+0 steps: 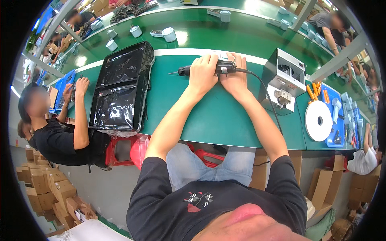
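Black T-shirt point(169, 205) fabric fills the bottom of the head view, worn by a person seated at a green workbench point(213, 124), both bare forearms reaching forward. Ahead, the left hand point(203, 73) is wrapped around a black corded driver point(226, 68), fingers clamped on its barrel. Just right of that grip, the right hand point(234, 82) meets the driver's rear end; whether its fingers clasp the tool or only support it cannot be told.

Held above the bench, the driver lies nearly level across the view, its long axis running left to right. Its slim bit point(173, 73) points left; the tail end sits slightly farther from the person. From there a cable point(263, 82) loops right and back toward the person.

Left of the grip, and apart from the bit, rests a glossy black tray point(114, 106). To the right stands a metal box machine point(286, 70), with a white reel point(313, 120) beyond it.

Handling and steadying the driver seems the step in hand. Judging by this pose, the next move calls for a settled hold and a slack cable before the bit is aimed.
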`<state>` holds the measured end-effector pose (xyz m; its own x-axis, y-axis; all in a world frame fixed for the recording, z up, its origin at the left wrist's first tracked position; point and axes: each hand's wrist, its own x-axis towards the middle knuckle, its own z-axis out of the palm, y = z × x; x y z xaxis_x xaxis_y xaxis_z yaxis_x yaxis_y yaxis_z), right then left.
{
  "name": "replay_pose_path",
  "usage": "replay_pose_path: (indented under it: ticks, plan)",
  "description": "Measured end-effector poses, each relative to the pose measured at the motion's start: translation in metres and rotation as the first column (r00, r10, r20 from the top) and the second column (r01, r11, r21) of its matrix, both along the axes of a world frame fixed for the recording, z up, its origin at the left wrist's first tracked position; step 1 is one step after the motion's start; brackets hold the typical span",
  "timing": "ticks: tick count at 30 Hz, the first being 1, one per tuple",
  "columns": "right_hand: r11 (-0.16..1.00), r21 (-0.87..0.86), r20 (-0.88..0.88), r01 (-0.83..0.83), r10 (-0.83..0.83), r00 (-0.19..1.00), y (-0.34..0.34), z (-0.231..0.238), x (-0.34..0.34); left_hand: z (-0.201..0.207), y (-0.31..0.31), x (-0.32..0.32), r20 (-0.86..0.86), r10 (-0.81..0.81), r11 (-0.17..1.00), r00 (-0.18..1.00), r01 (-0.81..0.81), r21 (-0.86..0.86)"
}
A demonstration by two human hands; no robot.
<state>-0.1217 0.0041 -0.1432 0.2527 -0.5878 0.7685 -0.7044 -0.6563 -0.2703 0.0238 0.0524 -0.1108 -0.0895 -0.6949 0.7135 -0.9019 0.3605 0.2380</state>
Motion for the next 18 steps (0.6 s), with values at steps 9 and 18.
replay_pose_path:
  ticks: [9,18]
  plan:
    - [0.513,0.245,0.938,-0.823,0.090,0.335,0.041,0.031,0.002,0.015,0.004,0.004,-0.023,-0.026,0.994,0.999,0.024,-0.105]
    - [0.115,0.044,0.928,-0.992,-0.372,-0.002,0.035,0.014,0.014,0.011,0.016,0.001,0.174,0.100,0.960,0.980,-0.141,0.242]
